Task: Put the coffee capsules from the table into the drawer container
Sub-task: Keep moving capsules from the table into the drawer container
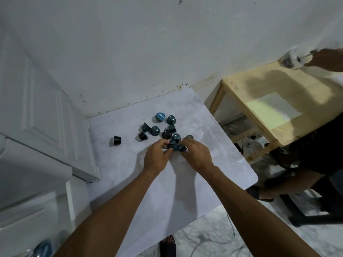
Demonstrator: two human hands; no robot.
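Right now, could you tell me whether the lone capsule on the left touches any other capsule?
No, the lone capsule lies on its side on the table, clear of the other capsules.

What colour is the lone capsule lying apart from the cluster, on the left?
Black: the lone capsule shows clearest in the head view.

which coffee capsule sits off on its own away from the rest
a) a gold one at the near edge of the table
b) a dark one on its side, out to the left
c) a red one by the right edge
b: a dark capsule lies on its side on the table, well left of the other capsules, some of which the left hand and right hand grip.
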